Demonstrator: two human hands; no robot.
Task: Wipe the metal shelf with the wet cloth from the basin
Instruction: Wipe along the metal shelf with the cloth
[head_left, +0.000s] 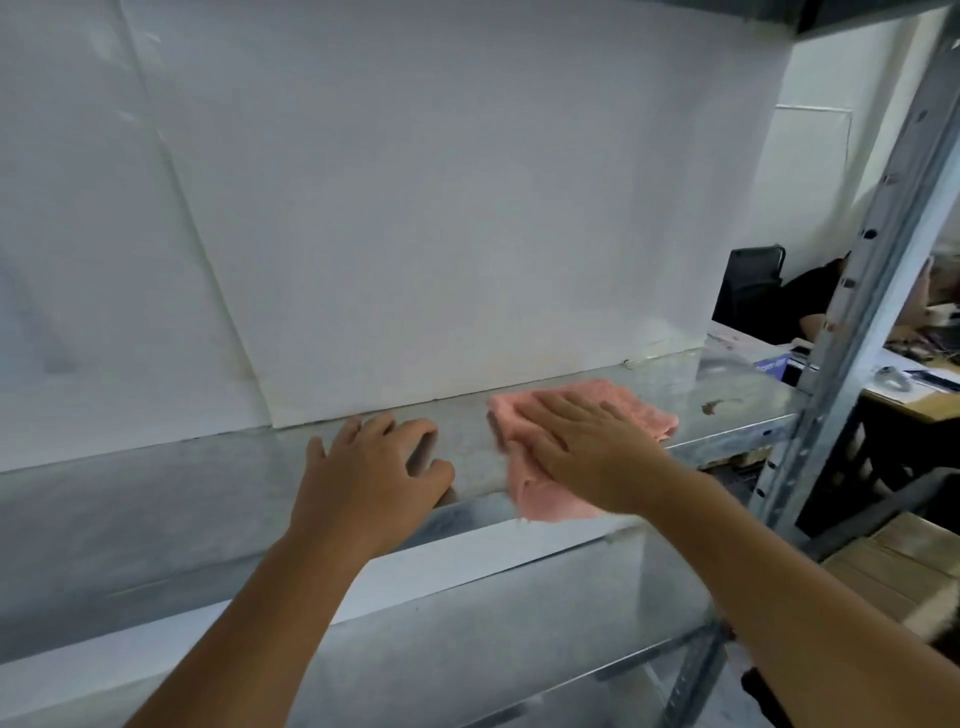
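A pink cloth (631, 405) lies flat on the grey metal shelf (171, 493), its near corner hanging over the front edge. My right hand (592, 447) presses down on the cloth with the palm flat and fingers stretched out. My left hand (371, 467) rests on the shelf's front edge to the left of the cloth, fingers curled on the metal, holding nothing. The basin is not in view.
A white board (441, 208) stands against the back of the shelf. A perforated steel upright (852, 312) rises at the right. A dark stain (719, 405) marks the shelf's right end. A lower shelf (519, 623) sits below. Beyond the upright is a desk with a seated person (810, 306).
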